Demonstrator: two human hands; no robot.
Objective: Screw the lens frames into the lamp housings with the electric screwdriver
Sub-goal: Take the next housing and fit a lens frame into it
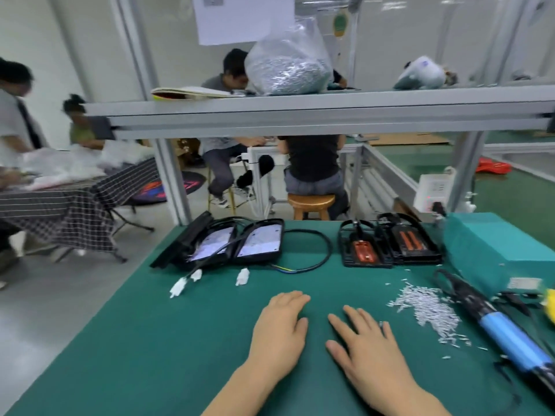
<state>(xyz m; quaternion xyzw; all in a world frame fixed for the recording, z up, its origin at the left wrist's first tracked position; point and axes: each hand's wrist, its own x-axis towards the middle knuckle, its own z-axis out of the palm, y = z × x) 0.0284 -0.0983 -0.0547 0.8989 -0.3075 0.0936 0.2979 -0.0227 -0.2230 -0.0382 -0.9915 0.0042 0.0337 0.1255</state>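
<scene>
Pale walls, grey floor, aluminium-framed shelf, wooden stool, checked tablecloth, green bench mat

Lamp housings far left, lens frames far right, screws nearer.

I see my left hand and right hand lying palm down, side by side but apart, fingers straight and loosely spread, forearms bare, holding nothing.
</scene>
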